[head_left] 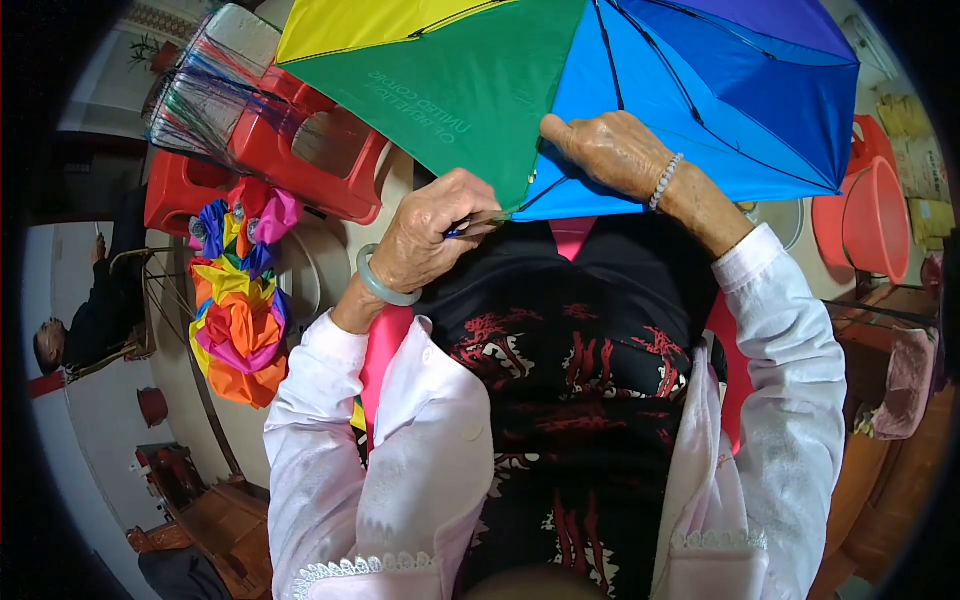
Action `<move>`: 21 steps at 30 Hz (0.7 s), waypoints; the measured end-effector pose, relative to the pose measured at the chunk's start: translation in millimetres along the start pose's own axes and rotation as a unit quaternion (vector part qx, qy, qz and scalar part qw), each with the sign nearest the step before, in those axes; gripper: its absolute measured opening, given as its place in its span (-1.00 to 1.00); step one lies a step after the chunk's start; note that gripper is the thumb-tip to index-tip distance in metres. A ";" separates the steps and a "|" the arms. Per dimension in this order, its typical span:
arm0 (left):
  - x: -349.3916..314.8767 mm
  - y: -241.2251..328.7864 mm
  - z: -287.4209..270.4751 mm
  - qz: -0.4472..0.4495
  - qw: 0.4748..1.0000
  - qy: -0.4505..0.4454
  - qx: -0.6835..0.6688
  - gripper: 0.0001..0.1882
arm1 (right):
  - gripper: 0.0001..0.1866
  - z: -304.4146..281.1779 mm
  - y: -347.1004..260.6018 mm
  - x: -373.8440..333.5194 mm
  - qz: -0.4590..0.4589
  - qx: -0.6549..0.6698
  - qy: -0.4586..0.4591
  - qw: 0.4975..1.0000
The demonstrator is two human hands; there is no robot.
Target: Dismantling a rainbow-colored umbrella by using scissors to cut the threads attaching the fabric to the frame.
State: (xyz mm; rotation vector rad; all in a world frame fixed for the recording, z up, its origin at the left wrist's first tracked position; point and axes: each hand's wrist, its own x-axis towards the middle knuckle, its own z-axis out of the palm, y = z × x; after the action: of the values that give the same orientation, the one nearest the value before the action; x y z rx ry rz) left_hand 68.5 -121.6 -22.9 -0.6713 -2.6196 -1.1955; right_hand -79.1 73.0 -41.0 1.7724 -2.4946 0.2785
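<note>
An open umbrella with yellow, green, blue and purple panels spreads in front of me, its dark ribs facing me. My right hand, wearing a beaded bracelet, is closed on the blue panel beside the green seam. Its thumb points left, and its other fingers are curled, partly out of sight. My left hand, with a pale bangle at the wrist, grips a small metal-bladed tool with a blue part. The tool's tip lies by the canopy's lower corner, where green meets blue. Most of the tool is hidden in my fingers.
Red plastic stools stand at the left, with a pale block draped in coloured threads on top. Below hangs a bunch of colourful fabric. Red buckets stand at the right. Another person is at the far left.
</note>
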 end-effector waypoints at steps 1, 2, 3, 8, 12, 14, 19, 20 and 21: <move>-1.4 1.7 0.9 -0.001 1.000 -0.001 -0.001 -0.69 | -0.88 2.7 0.3 -0.9 0.003 -0.005 0.014 1.000; -0.3 3.3 0.3 -0.018 1.000 0.005 -0.025 -0.69 | -0.88 2.3 1.1 -0.1 0.005 -0.012 0.029 0.999; 0.3 4.4 0.2 -0.036 0.998 0.011 -0.048 -0.70 | -0.88 1.9 1.6 0.1 0.006 -0.011 0.029 1.000; 3.3 0.1 0.8 -0.029 0.997 0.033 -0.058 -0.71 | -0.89 1.1 2.3 0.8 0.021 0.021 0.041 0.999; 9.2 -2.4 0.7 -0.017 0.999 0.029 -0.034 -0.70 | -0.90 2.1 4.0 4.5 0.002 0.028 0.034 0.999; 12.2 -3.3 2.4 -0.023 1.000 0.008 -0.019 -0.73 | -0.91 2.0 8.4 3.2 0.001 0.027 0.027 0.999; 13.7 -1.7 -4.0 -0.035 0.996 -0.080 0.011 -0.83 | -0.86 -52.7 48.5 -28.1 0.124 0.203 0.216 0.947; 13.3 -2.7 -6.6 -0.023 0.997 -0.074 0.003 -0.83 | -0.84 -77.3 64.4 -44.0 0.193 0.188 0.272 0.924; 14.4 -3.5 -10.8 -0.035 0.994 -0.106 0.001 -0.84 | -0.82 -105.3 79.1 -62.0 0.238 0.231 0.327 0.885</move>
State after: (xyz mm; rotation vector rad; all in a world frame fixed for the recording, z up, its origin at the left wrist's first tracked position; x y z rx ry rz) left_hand 53.9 -127.0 -13.2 -0.7489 -2.8397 -1.2012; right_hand -138.1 175.5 43.9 0.8527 -2.3752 1.3398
